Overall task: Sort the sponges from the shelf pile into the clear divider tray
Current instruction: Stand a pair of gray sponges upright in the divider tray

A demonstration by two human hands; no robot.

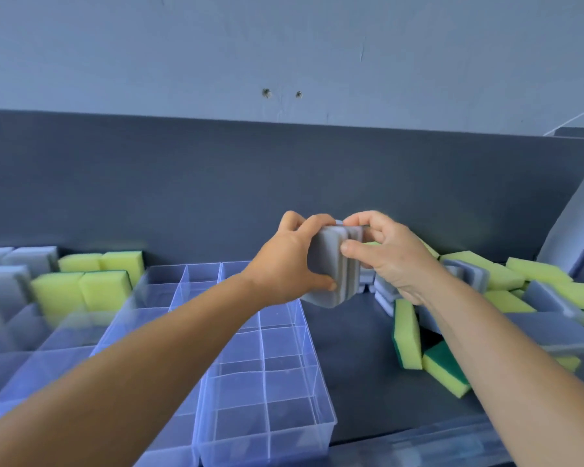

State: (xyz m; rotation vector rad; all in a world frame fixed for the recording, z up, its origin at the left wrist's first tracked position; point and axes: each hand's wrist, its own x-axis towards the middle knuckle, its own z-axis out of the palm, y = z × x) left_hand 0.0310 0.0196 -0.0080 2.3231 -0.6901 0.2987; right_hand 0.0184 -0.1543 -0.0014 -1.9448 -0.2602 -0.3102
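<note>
Holding a small stack of grey sponges (331,267) upright in the air, above the far right corner of the clear divider tray (267,396) and the bare dark shelf (351,365) beside it. Gripping the stack with the left hand (289,264), thumb under the lower edge and fingers curling over the top. Pinching the same stack from the other side with the right hand (388,261), thumb pressing on the near face and fingers wrapping behind, so both hands closing on the sponges and nearly touching each other over the top edge. Lying to the right on the shelf, the loose pile (506,298) of yellow-and-green scouring sponges and grey sponges, jumbled at all angles, some flat, some on edge; one yellow sponge (407,333) standing on its long side just beside the right forearm. Sitting on the shelf at centre and left, the tray, its compartments nearest the camera showing nothing inside. Standing packed upright in the far left compartments, rows of yellow sponges (81,288) and, further left, grey sponges (11,274), blurred at the edge of the view. Rising behind everything, the dark back panel (216,183) of the shelf, with a pale wall (284,45) above it.
</note>
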